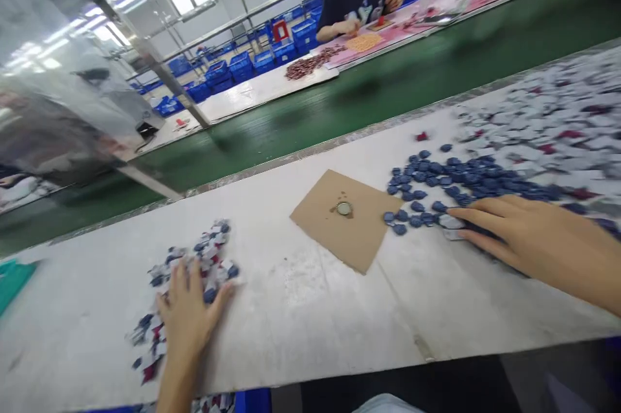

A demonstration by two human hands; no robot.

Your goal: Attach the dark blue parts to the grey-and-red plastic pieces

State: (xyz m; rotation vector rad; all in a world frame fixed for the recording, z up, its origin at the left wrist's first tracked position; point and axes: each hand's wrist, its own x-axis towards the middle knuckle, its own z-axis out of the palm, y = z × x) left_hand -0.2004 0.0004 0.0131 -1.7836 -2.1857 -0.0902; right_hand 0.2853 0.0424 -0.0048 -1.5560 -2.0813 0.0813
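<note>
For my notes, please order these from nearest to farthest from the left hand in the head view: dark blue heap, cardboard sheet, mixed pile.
1. Mixed pile, at the left hand.
2. Cardboard sheet, to the right.
3. Dark blue heap, farther right, beside the right hand.

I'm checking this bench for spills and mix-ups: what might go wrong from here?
The left hand spreads over a mixed pile near the table's near edge, so loose pieces might get brushed off.

The right hand is among dark blue pieces bordering a spread of pale pieces; a sweep could mix them.

Some blue pieces lie beside the cardboard; pushing them might shift it and its small round disc.
</note>
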